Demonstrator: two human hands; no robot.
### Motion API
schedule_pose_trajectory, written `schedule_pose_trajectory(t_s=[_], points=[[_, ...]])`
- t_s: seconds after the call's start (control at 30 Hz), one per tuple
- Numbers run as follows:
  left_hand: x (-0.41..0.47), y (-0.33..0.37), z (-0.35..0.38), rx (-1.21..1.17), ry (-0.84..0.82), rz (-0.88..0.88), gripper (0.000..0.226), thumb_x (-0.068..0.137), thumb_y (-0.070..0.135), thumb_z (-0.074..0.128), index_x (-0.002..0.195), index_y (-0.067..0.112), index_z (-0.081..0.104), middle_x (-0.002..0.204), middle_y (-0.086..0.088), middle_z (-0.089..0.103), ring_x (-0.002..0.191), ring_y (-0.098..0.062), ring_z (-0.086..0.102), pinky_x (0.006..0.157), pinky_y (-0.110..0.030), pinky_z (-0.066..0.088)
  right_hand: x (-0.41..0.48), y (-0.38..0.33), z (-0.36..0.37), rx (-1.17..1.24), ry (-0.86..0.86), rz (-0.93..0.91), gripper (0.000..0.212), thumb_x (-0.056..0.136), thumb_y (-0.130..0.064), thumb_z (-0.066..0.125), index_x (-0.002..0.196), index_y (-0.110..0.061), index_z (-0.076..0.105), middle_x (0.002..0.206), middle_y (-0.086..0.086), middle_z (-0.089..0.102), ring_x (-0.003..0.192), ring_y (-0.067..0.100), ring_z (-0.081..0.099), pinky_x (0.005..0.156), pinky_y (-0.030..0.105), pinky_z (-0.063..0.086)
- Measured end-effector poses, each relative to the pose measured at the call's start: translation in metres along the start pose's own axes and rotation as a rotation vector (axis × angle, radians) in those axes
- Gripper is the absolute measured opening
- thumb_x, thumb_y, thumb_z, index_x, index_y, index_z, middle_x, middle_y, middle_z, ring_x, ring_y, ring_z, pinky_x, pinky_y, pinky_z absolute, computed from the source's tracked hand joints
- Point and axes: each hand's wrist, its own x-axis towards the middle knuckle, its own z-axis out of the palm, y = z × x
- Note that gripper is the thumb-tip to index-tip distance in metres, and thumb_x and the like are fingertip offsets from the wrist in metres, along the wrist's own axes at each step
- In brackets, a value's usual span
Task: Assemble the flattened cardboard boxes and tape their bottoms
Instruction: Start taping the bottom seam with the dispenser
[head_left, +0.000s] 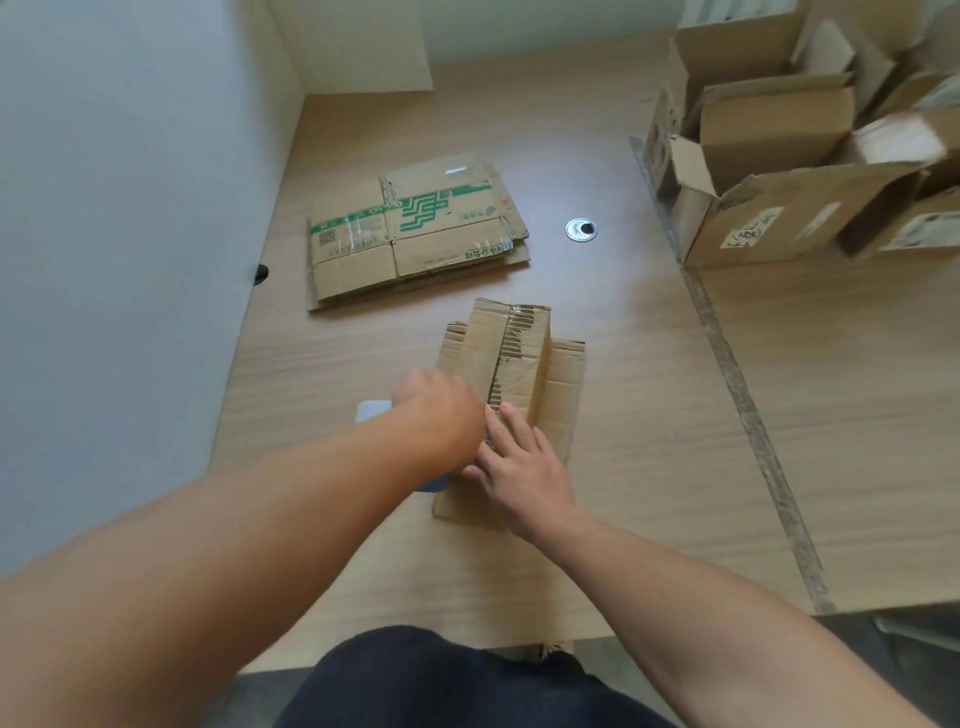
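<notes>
The small box (563, 384) is set at the centre of the table (675, 467), its flaps (524, 338) pressed shut by the flat, released fingers of the right hand (524, 473). The left hand (441, 410) is curled beside it at 9 o'clock; what its grip holds cannot be told. Should pressure be eased, the torn flaps could spring apart and be sealed crooked. Open room is left at 3 o'clock. The flattened stack (415, 228) lies at 11 and the wall (130, 260) at 9.
</notes>
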Motion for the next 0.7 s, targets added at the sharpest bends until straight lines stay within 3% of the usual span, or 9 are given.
schedule_pose_trajectory(t_s=[0.37, 0.47, 0.57, 0.7], points=[[0.000, -0.007, 0.009, 0.050, 0.060, 0.001, 0.033, 0.092, 0.031, 0.057, 0.123, 0.023, 0.061, 0.121, -0.001, 0.061, 0.111, -0.024, 0.062, 0.072, -0.032, 0.038, -0.001, 0.000, 0.000, -0.021, -0.041, 0.013, 0.054, 0.105, -0.052, 0.029, 0.156, -0.041, 0.016, 0.168, -0.006, 0.001, 0.153, 0.018, -0.007, 0.120, 0.050, 0.014], [0.000, -0.028, 0.017, -0.011, 0.088, 0.037, 0.031, 0.095, 0.039, 0.050, 0.118, 0.026, 0.065, 0.113, -0.002, 0.064, 0.101, -0.025, 0.063, 0.065, -0.031, 0.037, 0.001, 0.001, 0.000, -0.002, -0.062, 0.023, 0.054, 0.105, -0.052, 0.026, 0.156, -0.043, 0.011, 0.167, -0.008, -0.003, 0.153, 0.017, -0.012, 0.121, 0.049, 0.012], [-0.006, -0.065, 0.039, -0.071, 0.068, 0.056, 0.039, 0.096, 0.049, 0.042, 0.127, 0.037, 0.062, 0.116, 0.000, 0.064, 0.102, -0.024, 0.061, 0.057, -0.028, 0.033, 0.002, 0.002, 0.001, 0.009, -0.087, 0.032, 0.053, 0.105, -0.053, 0.022, 0.155, -0.045, 0.006, 0.167, -0.010, -0.008, 0.151, 0.015, -0.018, 0.121, 0.047, 0.011], [-0.020, -0.117, 0.082, -0.250, 0.045, -0.041, 0.045, 0.096, 0.059, 0.041, 0.138, 0.048, 0.049, 0.131, 0.005, 0.062, 0.117, -0.024, 0.057, 0.084, -0.035, 0.049, 0.001, 0.003, 0.001, 0.004, -0.065, 0.018, 0.053, 0.105, -0.053, 0.024, 0.156, -0.044, 0.009, 0.167, -0.009, -0.005, 0.152, 0.017, -0.015, 0.121, 0.043, 0.015]])
